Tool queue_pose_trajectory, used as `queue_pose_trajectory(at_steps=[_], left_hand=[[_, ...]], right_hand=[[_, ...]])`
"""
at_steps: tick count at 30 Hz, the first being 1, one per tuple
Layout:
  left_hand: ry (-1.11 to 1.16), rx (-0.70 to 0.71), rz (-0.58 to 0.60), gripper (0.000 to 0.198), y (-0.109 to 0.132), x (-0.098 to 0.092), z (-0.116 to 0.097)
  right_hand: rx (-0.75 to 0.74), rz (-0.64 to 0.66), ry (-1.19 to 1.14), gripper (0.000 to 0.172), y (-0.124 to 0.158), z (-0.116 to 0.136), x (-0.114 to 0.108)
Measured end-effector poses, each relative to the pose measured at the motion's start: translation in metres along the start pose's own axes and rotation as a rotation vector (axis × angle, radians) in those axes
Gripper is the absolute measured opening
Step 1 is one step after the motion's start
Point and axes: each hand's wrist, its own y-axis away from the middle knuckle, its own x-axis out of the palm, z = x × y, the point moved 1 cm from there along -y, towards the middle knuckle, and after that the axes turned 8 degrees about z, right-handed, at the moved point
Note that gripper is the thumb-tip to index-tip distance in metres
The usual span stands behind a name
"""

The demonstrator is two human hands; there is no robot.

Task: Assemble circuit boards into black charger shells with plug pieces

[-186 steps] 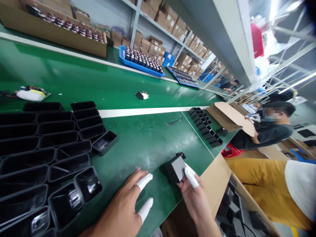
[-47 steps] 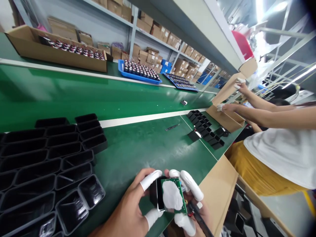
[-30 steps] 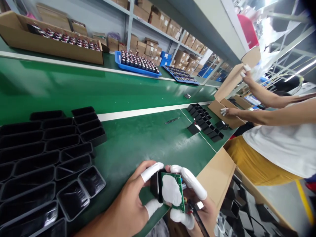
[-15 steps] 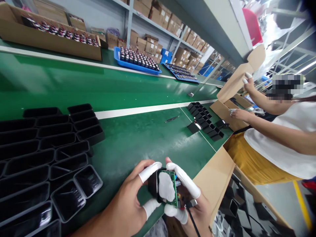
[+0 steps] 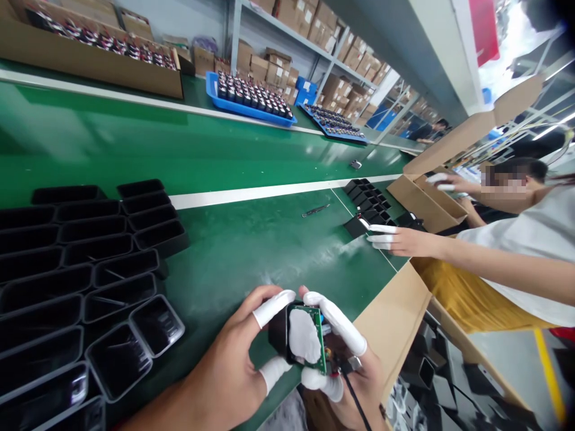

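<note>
My left hand (image 5: 238,353), with white finger covers on thumb and forefinger, grips a black plastic case (image 5: 279,333) from its left side. On the right, my right hand (image 5: 345,353) holds a green circuit board (image 5: 321,341) by its edges at the case's open end. A grey-white pad (image 5: 304,336) covers much of the board's face. Small components sit behind the board, partly hidden by my right fingers. A black cable (image 5: 356,400) runs down from there over my right palm. How deep the board sits in the case I cannot tell.
Rows of open black cases (image 5: 96,248) stand on the green table at left. Tweezers (image 5: 315,211) lie ahead. More black cases (image 5: 368,200) are near a co-worker's hand (image 5: 395,239). A cardboard box (image 5: 431,311) of black parts stands at right. Blue trays (image 5: 251,112) line the back.
The co-worker's nearer hand has come down from the carton to the black cases, and the carton's flap has tipped right. My hands keep nearly the same hold on case and board.
</note>
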Motion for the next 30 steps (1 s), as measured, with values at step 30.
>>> queue_pose_trajectory(at_steps=[30], left_hand=[[-0.033,0.013,0.012,0.078,-0.001,-0.002,-0.003]], right_hand=[[-0.201,0.125,0.112,0.062,-0.011,0.022,-0.006]])
